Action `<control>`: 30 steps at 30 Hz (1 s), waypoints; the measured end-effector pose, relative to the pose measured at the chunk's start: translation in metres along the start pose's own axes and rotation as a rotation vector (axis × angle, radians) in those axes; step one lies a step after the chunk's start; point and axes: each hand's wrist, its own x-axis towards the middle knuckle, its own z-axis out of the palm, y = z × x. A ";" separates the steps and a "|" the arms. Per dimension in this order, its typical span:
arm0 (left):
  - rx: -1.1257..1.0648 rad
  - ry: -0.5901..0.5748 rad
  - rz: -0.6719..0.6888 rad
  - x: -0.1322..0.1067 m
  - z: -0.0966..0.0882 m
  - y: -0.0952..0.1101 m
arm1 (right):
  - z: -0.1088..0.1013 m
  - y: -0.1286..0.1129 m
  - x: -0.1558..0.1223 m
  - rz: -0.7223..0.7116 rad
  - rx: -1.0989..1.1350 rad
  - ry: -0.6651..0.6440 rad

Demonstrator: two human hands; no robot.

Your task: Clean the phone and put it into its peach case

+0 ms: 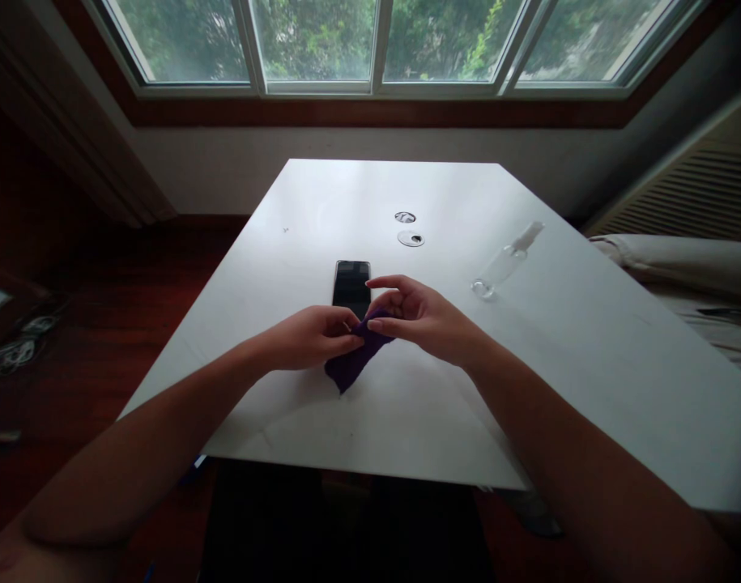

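Note:
A small dark purple cloth [353, 366] hangs between my two hands, just on the near side of a smartphone. My left hand [315, 336] pinches its upper left part between thumb and fingers. On the right side, my right hand [422, 317] grips the cloth with thumb and curled fingers, its index finger stretched out toward the phone's right edge. The smartphone [351, 283] lies flat on the white table [273, 283], its dark screen up. Its near end is hidden behind my hands and the cloth.
A clear spray bottle [504, 261] lies on its side at the right of the table. Two round cable-hole pieces [405, 217] are near the middle back. A window [321, 48] is beyond the table, and light fabric [679, 267] lies at the right edge.

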 end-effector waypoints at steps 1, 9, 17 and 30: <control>-0.066 0.030 -0.014 0.002 0.001 -0.001 | 0.001 0.002 0.001 -0.020 0.008 0.031; -0.331 0.207 -0.065 0.007 0.000 0.001 | 0.011 -0.011 -0.007 -0.140 -0.072 -0.041; -0.461 0.259 0.169 0.007 0.004 -0.002 | 0.000 0.002 0.002 -0.022 -0.127 0.164; 0.282 0.433 0.336 0.009 0.008 -0.014 | -0.055 0.033 0.016 0.158 -0.440 0.597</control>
